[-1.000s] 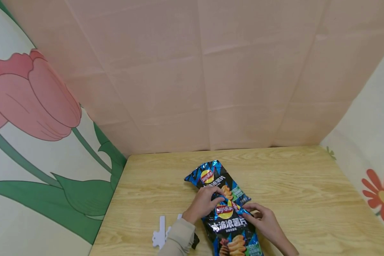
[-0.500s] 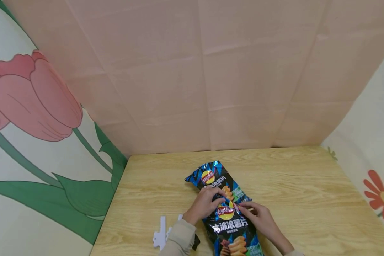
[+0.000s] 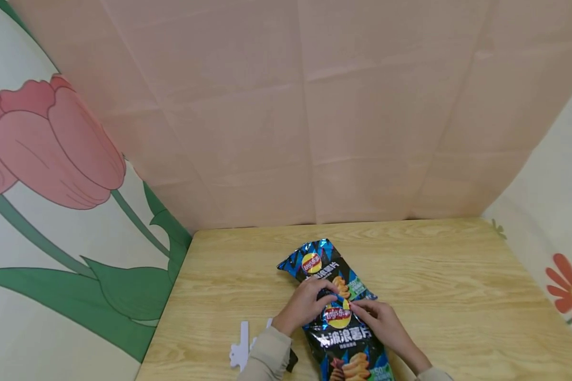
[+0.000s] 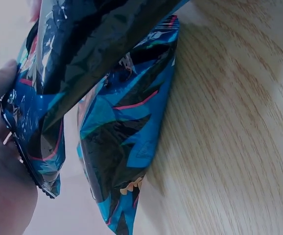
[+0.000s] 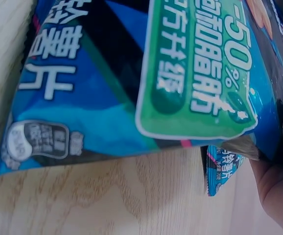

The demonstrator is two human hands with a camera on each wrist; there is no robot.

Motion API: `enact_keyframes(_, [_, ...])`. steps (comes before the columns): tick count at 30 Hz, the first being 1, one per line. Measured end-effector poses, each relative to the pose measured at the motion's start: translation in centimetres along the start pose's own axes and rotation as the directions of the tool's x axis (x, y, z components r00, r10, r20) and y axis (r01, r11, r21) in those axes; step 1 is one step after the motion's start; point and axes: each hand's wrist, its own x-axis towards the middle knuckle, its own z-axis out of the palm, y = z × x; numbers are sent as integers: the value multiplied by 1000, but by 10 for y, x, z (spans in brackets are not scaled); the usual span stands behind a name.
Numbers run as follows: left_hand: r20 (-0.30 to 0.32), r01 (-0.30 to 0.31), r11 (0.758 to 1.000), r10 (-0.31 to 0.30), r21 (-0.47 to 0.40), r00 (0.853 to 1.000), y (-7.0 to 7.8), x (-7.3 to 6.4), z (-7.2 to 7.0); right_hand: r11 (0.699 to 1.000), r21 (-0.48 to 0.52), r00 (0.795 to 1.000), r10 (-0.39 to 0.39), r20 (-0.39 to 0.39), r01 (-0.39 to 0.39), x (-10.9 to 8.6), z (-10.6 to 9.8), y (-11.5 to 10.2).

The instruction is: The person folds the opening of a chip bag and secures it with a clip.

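Note:
A black-and-blue bag of potato chips (image 3: 345,338) stands in front of me in the head view, its top edge tilted away. My left hand (image 3: 302,307) pinches that top edge on the left, thumb toward me. At the right part of the same edge, my right hand (image 3: 386,324) pinches the bag between thumb and fingers. Both hands' fingertips nearly meet. In the left wrist view the held bag (image 4: 92,44) has its crimped end beside my left thumb. Its lower part, with a green label, fills the right wrist view, where my right hand (image 5: 281,191) is mostly hidden.
A second bag of chips (image 3: 326,267) of the same kind lies just behind the held one on the wooden table (image 3: 448,275). White flat pieces (image 3: 240,349) and a small black thing (image 3: 292,361) lie by my left sleeve. A pink cloth (image 3: 310,116) hangs behind the table.
My right hand has slid left along the bag's top edge, closer to my left hand. The left hand keeps its grip, and the bag behind stays put.

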Motion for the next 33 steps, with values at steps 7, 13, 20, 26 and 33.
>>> enact_keyframes(7, [14,12,1000,-12,-5,1000,0,0,0,1000,-17,1000,6,-23,-6,0,1,0])
enact_keyframes(13, [-1,48,999,-48,2,999,-1,-2,0,1000,-24,999,-19,-38,18,-1,1,0])
enact_keyframes(20, [-24,60,998,-60,2,998,-6,-5,1,1000,-3,999,-31,-36,31,-3,0,-1])
enact_keyframes(26, [-20,104,994,-105,-28,994,-12,-9,-1,1000,-13,999,-20,-37,19,-3,0,-1])
enact_keyframes(33, [-40,176,983,-178,-56,983,-20,-17,-8,1000,-20,999,-13,-33,12,-3,0,-1])
